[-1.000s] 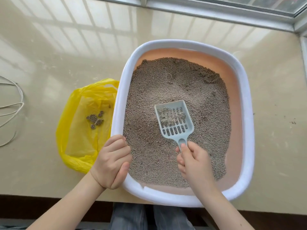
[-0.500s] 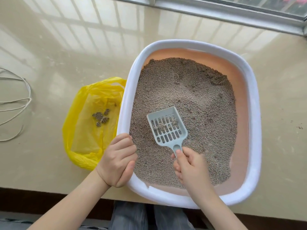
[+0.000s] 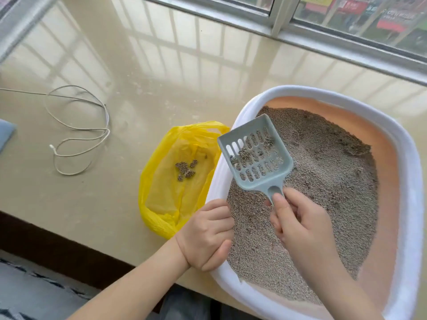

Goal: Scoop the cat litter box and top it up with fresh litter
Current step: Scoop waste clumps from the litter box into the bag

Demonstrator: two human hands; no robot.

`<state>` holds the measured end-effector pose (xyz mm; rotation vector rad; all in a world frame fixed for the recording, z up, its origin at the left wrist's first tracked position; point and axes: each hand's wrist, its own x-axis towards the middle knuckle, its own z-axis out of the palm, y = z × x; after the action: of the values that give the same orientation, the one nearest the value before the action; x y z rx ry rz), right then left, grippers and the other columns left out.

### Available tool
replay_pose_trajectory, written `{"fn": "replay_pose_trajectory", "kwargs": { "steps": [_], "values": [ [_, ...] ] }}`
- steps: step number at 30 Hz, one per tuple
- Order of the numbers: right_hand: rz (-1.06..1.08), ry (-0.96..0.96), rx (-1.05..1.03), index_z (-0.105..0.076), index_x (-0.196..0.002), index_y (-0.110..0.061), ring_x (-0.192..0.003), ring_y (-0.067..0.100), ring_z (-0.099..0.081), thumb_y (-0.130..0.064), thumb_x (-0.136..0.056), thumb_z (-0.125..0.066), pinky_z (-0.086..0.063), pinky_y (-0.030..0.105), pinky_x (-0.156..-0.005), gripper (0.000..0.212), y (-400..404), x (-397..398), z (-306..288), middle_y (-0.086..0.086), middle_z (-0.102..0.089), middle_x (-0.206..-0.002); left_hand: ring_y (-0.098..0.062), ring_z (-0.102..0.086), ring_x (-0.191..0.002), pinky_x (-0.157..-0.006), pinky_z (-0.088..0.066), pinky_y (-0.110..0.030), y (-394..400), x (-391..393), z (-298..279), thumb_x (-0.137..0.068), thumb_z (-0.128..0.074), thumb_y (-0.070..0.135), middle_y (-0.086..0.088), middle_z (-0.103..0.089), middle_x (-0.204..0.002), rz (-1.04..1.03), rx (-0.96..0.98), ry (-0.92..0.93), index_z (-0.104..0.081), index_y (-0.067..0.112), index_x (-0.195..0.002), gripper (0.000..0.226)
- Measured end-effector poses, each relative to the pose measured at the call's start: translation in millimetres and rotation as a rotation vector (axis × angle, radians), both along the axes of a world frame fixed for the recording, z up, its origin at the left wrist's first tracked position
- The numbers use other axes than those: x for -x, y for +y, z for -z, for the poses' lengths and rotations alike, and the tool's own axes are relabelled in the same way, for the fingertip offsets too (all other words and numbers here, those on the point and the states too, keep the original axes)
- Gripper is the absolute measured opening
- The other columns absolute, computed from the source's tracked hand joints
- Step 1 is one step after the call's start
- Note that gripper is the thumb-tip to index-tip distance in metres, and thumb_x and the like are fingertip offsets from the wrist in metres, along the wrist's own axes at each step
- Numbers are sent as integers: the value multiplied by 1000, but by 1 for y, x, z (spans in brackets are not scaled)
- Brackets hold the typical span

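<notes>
A white-rimmed litter box (image 3: pixel 407 181) with a peach inside holds grey litter (image 3: pixel 328 172). My right hand (image 3: pixel 298 225) grips the handle of a pale blue slotted scoop (image 3: pixel 254 155), lifted above the box's left rim with a few clumps on it. My left hand (image 3: pixel 205 236) grips the box's near-left rim. A yellow plastic bag (image 3: pixel 166 188) lies open on the ledge just left of the box, with several clumps inside.
The box and bag sit on a glossy beige ledge (image 3: pixel 138 65) under a window (image 3: pixel 346 24). A loose white cord (image 3: pixel 78 130) lies at the left. A grey object's corner (image 3: pixel 5 135) shows at the far left edge.
The right hand has lifted the scoop out of the litter and carried it left toward the yellow bag. My view has swung left. The left hand stays on the rim.
</notes>
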<state>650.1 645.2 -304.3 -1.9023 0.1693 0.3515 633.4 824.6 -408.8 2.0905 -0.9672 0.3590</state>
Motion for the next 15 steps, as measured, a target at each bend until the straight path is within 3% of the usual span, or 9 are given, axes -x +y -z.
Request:
{"fn": "replay_pose_trajectory", "kwargs": {
  "steps": [2,6,8,12,15],
  "values": [
    [-125,-89,114,-49,-66,-12,-44,13,-35,-25,-96,-52,-28,29,-45,33,14,-10,3,3,-45,-49,-25,-37,-64,-87,-40,-37,0,0,0,-93,-27,18,-9,-40,-62,-5,10,3,-46,10,-58,40],
    [-294,-288,435,-55,-75,-14,-50,18,-45,-24,-95,-55,-32,34,-52,23,38,-28,14,-1,-49,-51,-27,-39,-62,-79,-41,-39,-1,0,1,-92,-28,16,-10,-42,-61,-3,32,36,-48,8,-56,41],
    [-339,-337,541,-56,-78,-16,-58,31,-54,-22,-95,-55,-35,41,-56,18,50,-33,17,2,-59,-58,-28,-43,-63,-84,-39,-37,-1,0,2,-92,-28,16,-11,-45,-61,-6,32,40,-49,8,-56,42],
    [-398,-484,829,-55,-74,-15,-50,35,-59,-20,-90,-60,-25,28,-48,17,64,-37,26,10,-61,-56,-29,-50,-66,-95,-35,-34,1,1,4,-85,-36,12,-12,-49,-60,-41,10,16,-52,6,-55,34],
    [-391,-544,913,-53,-69,-13,-43,32,-56,-19,-86,-64,-22,25,-47,20,69,-38,29,9,-57,-52,-29,-50,-68,-97,-36,-34,0,1,4,-83,-39,11,-12,-50,-60,-56,9,3,-53,6,-55,32]
  ]
}}
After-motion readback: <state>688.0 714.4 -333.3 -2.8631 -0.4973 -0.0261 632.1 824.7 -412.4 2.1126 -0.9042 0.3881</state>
